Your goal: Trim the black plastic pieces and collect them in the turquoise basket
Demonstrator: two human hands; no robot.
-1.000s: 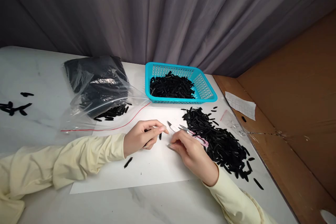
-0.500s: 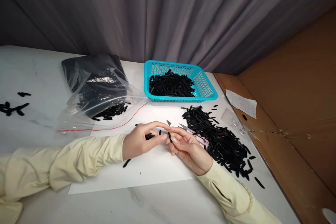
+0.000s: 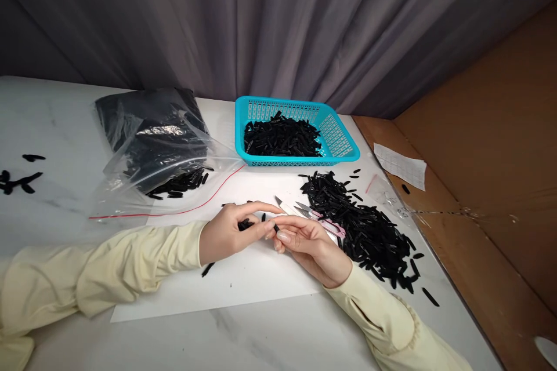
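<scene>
While the left hand [image 3: 226, 235] cups black pieces [image 3: 245, 224], the right hand [image 3: 304, 240], gripping snips [image 3: 319, 221], pinches one piece [image 3: 275, 227]; trimming seems underway, needing steady alignment.

The left hand [image 3: 228, 232] is held palm-down with its fingers loosely curled and the forefinger extended. The right hand [image 3: 311, 246] is turned palm-up, fingers bent, and its fingertips are met by the left forefinger.

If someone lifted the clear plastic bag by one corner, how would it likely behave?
The bag looks floppy: its film is creased and slumped on the table. Its mouth seems open, with black pieces lying near it, so more would probably spill. The dark contents suggest some weight.
</scene>
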